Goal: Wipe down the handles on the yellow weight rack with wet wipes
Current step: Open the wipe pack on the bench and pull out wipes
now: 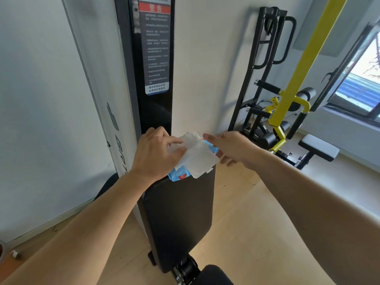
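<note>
The task looks barely begun: the yellow steel weight rack (296,79) stands well apart on the right by the window, and its black foam-covered handles (268,87) show no wipe near them, so all the wiping seems left to do. At the far end of the black padded vinyl bench surface (178,212), a soft blue-and-white plastic wet wipes pack (177,175) lies partly covered. Over it drapes a thin, damp-looking, translucent white wet wipe (198,159), creased and limp. The left hand (156,155) holds the wipe, its thumb and fingers (174,140) closed on the sheet's near edge. The right hand (230,147) is at the wipe's other side, its fingers loosely bent; whether they grip anything, I cannot tell.
</note>
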`<action>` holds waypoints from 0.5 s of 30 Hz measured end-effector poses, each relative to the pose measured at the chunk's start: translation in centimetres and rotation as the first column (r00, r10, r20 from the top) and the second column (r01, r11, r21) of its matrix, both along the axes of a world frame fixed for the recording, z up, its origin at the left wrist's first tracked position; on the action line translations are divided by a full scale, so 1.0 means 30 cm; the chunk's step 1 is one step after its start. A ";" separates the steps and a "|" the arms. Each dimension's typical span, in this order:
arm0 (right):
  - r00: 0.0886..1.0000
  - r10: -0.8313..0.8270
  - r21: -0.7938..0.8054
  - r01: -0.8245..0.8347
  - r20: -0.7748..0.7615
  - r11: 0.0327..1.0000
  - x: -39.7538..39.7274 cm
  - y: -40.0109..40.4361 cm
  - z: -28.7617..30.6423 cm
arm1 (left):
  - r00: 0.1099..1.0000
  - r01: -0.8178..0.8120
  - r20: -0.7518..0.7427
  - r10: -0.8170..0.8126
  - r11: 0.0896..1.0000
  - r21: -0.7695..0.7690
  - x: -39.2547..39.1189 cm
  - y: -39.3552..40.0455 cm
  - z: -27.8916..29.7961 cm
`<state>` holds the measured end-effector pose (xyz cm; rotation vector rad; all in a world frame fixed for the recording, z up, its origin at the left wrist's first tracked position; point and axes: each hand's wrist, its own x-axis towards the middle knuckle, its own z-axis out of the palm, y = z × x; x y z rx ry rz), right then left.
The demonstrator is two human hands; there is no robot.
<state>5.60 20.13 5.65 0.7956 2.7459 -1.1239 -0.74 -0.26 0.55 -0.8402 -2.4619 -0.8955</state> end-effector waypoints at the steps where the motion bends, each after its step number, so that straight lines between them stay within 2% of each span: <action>1: 0.998 0.012 -0.059 -0.008 0.064 0.998 0.017 0.002 0.005 | 1.000 0.013 0.026 -0.012 1.000 -0.023 -0.006 0.003 -0.008; 3: 0.995 0.032 -0.149 -0.018 0.096 0.989 0.043 0.010 0.024 | 0.998 0.011 0.056 -0.010 1.000 -0.025 -0.008 0.014 -0.019; 5: 0.995 0.074 -0.256 -0.055 0.064 0.965 0.057 0.015 0.050 | 0.998 0.003 0.061 -0.002 1.000 -0.016 -0.002 0.025 -0.023; 9: 0.991 0.099 -0.522 -0.129 -0.085 0.843 0.059 -0.003 0.092 | 0.994 0.015 0.111 -0.013 1.000 -0.016 0.012 0.033 -0.018; 11: 0.984 0.078 -0.598 -0.161 -0.162 0.785 0.047 -0.015 0.093 | 0.987 0.017 0.160 -0.012 1.000 -0.026 0.011 0.033 -0.008; 13: 0.974 0.092 -0.553 -0.194 -0.206 0.810 0.034 -0.028 0.080 | 0.982 0.029 0.189 -0.023 0.999 -0.031 0.005 0.027 -0.001; 15: 0.967 0.109 -0.411 -0.198 -0.229 0.890 0.018 -0.040 0.055 | 0.980 0.059 0.194 -0.046 0.996 -0.063 -0.006 0.015 -0.005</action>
